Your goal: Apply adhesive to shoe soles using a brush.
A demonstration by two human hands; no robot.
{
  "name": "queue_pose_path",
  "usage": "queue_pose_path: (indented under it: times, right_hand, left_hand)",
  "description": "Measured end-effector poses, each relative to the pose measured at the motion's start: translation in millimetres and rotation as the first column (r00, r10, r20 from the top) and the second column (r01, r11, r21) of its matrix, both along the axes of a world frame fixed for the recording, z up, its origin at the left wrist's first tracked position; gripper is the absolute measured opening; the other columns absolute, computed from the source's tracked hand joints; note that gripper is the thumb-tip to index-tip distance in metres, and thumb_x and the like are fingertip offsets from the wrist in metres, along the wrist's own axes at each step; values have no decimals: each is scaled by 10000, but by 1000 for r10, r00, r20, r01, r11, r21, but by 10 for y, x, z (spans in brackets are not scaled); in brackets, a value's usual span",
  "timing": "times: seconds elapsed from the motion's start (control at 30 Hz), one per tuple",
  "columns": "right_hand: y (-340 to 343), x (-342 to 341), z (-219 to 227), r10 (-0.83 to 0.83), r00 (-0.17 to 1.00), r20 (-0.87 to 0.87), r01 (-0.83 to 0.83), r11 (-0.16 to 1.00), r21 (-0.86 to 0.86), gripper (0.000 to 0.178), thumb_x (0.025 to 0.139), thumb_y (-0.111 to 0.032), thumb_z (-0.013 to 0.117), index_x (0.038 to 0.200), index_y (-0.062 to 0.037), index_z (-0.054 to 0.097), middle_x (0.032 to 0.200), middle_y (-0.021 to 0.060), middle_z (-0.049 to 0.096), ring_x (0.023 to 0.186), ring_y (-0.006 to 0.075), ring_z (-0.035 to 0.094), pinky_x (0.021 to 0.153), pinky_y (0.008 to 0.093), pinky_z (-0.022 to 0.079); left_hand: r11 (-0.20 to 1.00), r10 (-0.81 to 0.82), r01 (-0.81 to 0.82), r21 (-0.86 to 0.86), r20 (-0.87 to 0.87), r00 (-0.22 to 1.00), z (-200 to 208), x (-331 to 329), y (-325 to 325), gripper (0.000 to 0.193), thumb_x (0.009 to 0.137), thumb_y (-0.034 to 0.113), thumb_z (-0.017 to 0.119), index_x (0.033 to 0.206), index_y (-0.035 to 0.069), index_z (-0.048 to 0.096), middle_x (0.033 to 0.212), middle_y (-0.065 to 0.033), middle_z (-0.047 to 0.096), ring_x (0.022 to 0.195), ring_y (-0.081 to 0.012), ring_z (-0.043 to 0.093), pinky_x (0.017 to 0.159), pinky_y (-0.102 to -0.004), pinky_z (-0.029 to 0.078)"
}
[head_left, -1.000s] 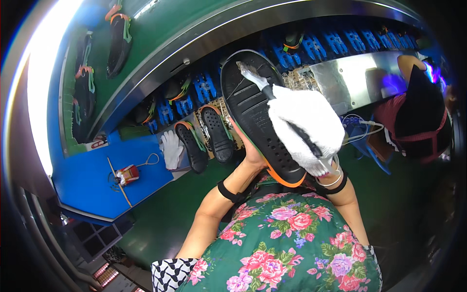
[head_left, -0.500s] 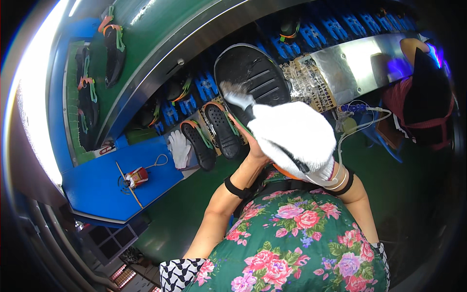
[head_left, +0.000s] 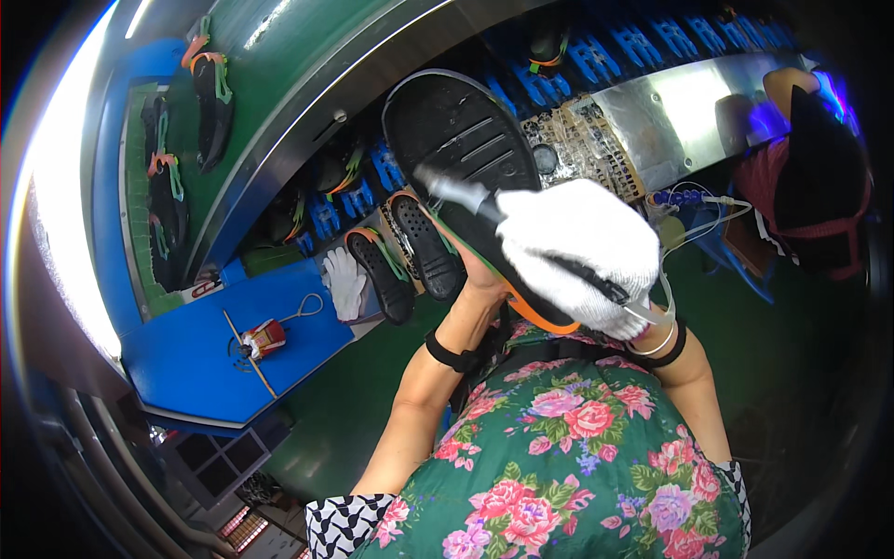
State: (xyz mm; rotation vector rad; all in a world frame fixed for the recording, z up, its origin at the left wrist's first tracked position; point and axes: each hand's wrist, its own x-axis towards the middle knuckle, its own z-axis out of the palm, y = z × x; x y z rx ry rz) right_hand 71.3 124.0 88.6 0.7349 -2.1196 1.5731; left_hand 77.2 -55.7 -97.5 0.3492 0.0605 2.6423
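From my end, the black shoe (head_left: 466, 140) sits mid-view, grooved face up. Left of it I see two smaller shoes (head_left: 428, 247), a spare glove (head_left: 345, 282) and the blue table (head_left: 186, 363); right, a sheet (head_left: 596, 140) bearing dark print. My left hand (head_left: 478, 270) grips its left edge, fingers mostly hidden; my gloved right hand (head_left: 582, 252), closed around a brush (head_left: 452, 194), blocks its lower part.

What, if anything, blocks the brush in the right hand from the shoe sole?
Nothing visible: the brush extends from the right hand over the sole, which the left hand supports. Whether its blurred tip touches is unclear.
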Motion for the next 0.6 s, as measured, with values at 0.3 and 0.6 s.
queue_pose_path:
  times: [0.3, 0.6]
  right_hand:
    - [171, 26, -140, 72, 997, -1, -71, 994, 81, 338, 813, -34, 760, 1150, -57, 746, 1146, 148, 738, 979, 289, 718, 836, 405, 575]
    - [111, 182, -178, 30, 997, 64, -32, 999, 32, 291, 762, -27, 813, 1044, -96, 786, 1043, 106, 773, 915, 276, 733, 812, 409, 575]
  left_hand:
    - [791, 137, 9, -612, 191, 972, 323, -68, -153, 1102, 840, 936, 259, 1542, 96, 384, 1447, -119, 536, 1278, -311, 555, 1120, -460, 426]
    - [900, -64, 89, -427, 73, 995, 764, -273, 44, 1213, 682, 1008, 387, 1255, -49, 538, 1079, -207, 664, 964, -300, 689, 860, -412, 575]
